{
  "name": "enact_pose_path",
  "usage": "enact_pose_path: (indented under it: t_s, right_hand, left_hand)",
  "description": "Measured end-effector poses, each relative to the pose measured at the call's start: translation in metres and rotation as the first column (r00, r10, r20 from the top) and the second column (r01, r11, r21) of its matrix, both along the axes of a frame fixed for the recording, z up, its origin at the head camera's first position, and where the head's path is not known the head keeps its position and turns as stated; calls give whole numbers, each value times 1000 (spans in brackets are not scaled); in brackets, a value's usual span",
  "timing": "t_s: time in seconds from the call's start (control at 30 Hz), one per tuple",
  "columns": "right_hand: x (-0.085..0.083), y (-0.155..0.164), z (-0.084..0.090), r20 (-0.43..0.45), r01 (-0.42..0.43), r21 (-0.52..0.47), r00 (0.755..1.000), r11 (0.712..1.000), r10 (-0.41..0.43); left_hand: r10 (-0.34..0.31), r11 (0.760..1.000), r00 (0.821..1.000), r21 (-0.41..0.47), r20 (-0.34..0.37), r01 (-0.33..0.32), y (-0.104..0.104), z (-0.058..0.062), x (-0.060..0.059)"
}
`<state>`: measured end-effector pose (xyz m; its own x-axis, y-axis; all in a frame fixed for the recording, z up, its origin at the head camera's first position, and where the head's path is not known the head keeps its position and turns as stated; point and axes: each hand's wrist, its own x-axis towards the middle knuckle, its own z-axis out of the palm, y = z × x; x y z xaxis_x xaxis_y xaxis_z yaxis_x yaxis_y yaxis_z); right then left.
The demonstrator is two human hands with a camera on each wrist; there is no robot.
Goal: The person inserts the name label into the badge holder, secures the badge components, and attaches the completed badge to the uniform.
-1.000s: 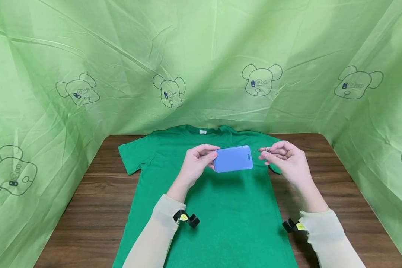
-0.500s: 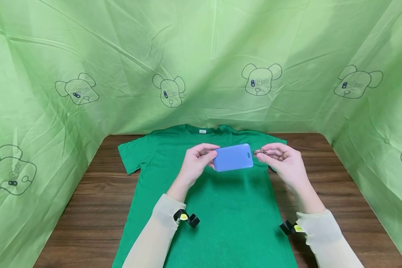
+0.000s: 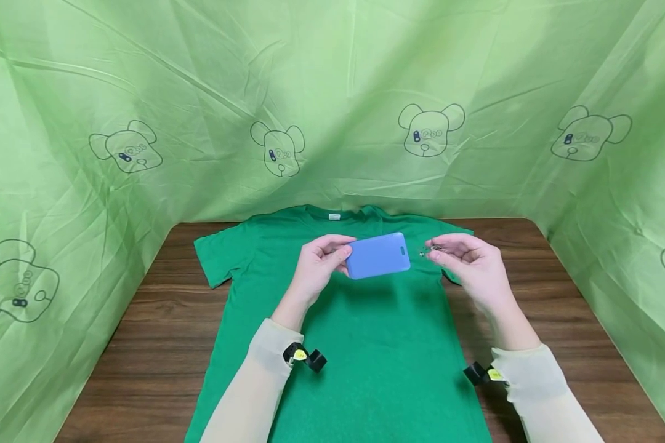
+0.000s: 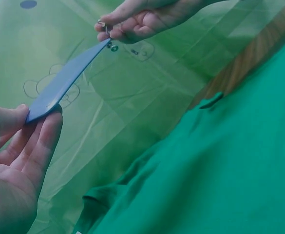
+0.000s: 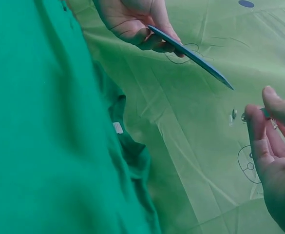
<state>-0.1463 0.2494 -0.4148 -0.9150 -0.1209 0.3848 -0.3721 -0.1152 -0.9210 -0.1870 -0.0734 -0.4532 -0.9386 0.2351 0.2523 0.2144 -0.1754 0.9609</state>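
A flat blue card holder (image 3: 378,255) hangs in the air over a green T-shirt (image 3: 366,351) spread on the table. My left hand (image 3: 345,255) pinches the holder's left end between thumb and fingers, as the left wrist view shows for the left hand (image 4: 41,115) and holder (image 4: 66,80). My right hand (image 3: 435,251) pinches a small metal clip (image 3: 428,250) just right of the holder's slotted end. In the right wrist view the clip (image 5: 236,116) lies at the tips of the right hand (image 5: 261,111), a short gap from the holder (image 5: 191,53).
The brown wooden table (image 3: 565,307) shows on both sides of the shirt. A green cloth with bear drawings (image 3: 332,111) encloses the back and both sides. Black bands with yellow tags sit on both wrists.
The left hand has shifted the card holder slightly left and up and tilted it. The right hand with the clip came close to the holder's end, and a small gap has since opened.
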Motion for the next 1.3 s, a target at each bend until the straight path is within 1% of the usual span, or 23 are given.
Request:
enact_pose_path:
  t_s: [0.27,0.53,0.6,0.8,1.03,1.17,1.3]
  right_hand:
    - [0,0,1,-36,-50,-50,998,998,48]
    - [1,1,2,-42,-75,-52,996,996,73]
    - [1,1,2,-46,-62,-43,997,997,60]
    - [1,-1,1,-42,19,-13,999,1000,-20]
    - [0,-1,-1,-76,55,-39,995,998,-58]
    - [-1,-1,-1,-66,112,10,992,994,-111]
    - [-1,-4,-2,-54,132,31,990,991,-130]
  left_hand:
    - [-5,1000,1000,1,-4,5,1,2,0]
    - [-7,1000,1000,2,-6,7,2,2,0]
    - [-9,1000,1000,0,-10,9,2,3,1]
    - [-27,999,1000,16,-14,28,4,3,2]
    - [-41,999,999,21,-10,42,6,4,4]
    - [-45,999,999,31,-7,45,8,6,5]
    - [-52,998,999,36,-9,53,10,8,7]
